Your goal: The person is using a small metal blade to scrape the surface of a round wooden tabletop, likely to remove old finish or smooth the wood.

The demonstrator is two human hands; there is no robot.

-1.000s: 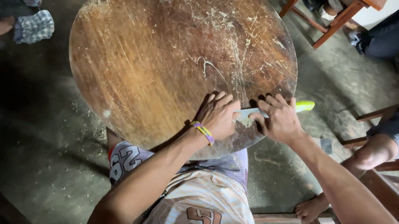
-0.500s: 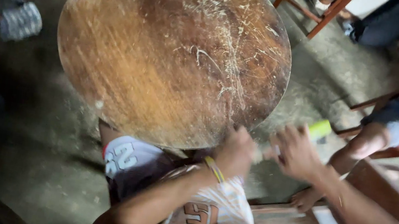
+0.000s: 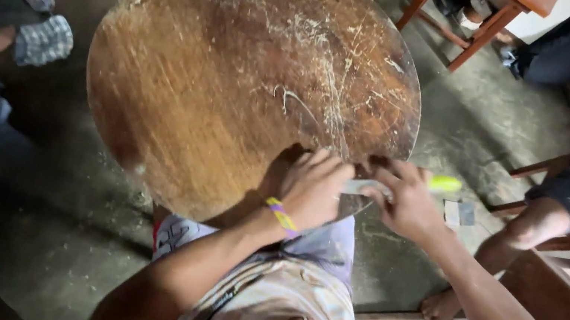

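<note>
A round, scratched wooden tabletop [image 3: 237, 78] lies in front of me, its near edge over my lap. My left hand [image 3: 311, 186], with a yellow and purple wristband, presses on the near right rim and on a flat metal blade [image 3: 360, 187]. My right hand [image 3: 407, 201] grips the same tool at its other end, where a bright yellow-green handle [image 3: 445, 183] sticks out past my fingers. The blade lies across the tabletop's edge between both hands.
A second person sits to my right on a wooden chair [image 3: 543, 296], bare leg [image 3: 514, 239] and foot on the concrete floor. A person's arm and a checked cloth [image 3: 43, 40] lie at the far left. Red wooden furniture [image 3: 480, 16] and a dark bag [image 3: 566, 44] stand behind.
My view swung down and then back up. Both hands stay together at the tabletop's near right edge with the blade tool, shifting slightly along the rim.
</note>
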